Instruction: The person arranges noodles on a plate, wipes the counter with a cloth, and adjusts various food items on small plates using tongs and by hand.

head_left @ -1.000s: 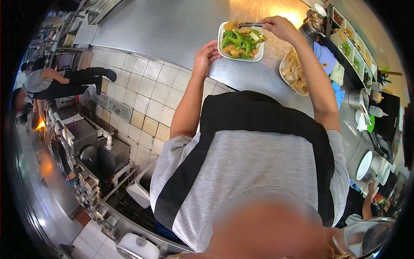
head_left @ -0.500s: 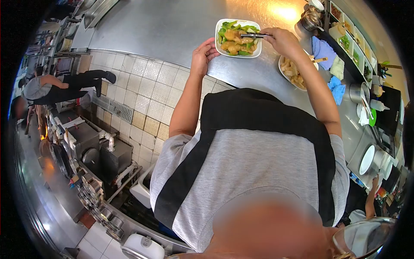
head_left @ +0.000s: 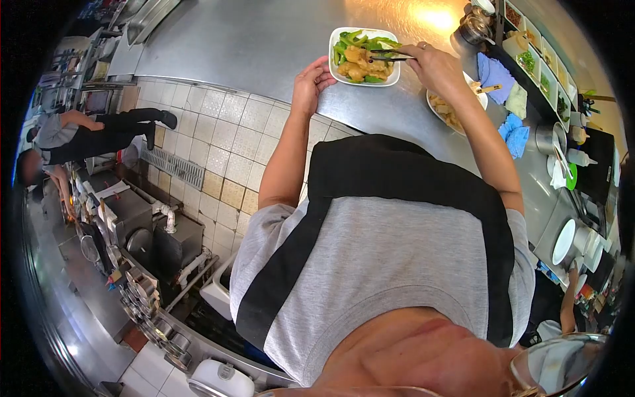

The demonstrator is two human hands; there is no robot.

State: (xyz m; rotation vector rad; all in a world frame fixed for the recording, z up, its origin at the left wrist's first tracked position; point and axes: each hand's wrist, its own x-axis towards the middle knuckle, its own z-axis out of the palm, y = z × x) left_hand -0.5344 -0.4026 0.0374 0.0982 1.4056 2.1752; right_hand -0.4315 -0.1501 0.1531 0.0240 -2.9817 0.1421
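Observation:
A white square dish (head_left: 335,73) stands on the steel counter, filled with green vegetables (head_left: 348,45) and glossy, sauce-coated golden pieces (head_left: 362,66). My left hand (head_left: 312,85) rests against the dish's left side, fingers stretched out and touching its edge. From the right, my right hand (head_left: 433,66) grips slim tongs (head_left: 391,55), their two dark arms spread over the golden pieces. Partly hidden by my right forearm, a second white dish (head_left: 481,99) holds pale brown pieces (head_left: 446,112).
Blue cloths (head_left: 496,78) and a pale green cloth (head_left: 517,100) lie to the right. Containers of chopped ingredients (head_left: 527,61) line the counter's back. Metal pots (head_left: 471,34) stand near them. Behind me, another person (head_left: 73,135) is at the stove. A white plate (head_left: 563,242) is at far right.
The tongs' arms have parted over the golden pieces, and my right hand has shifted slightly right. My left hand stays at the dish. The person by the stove has moved an arm.

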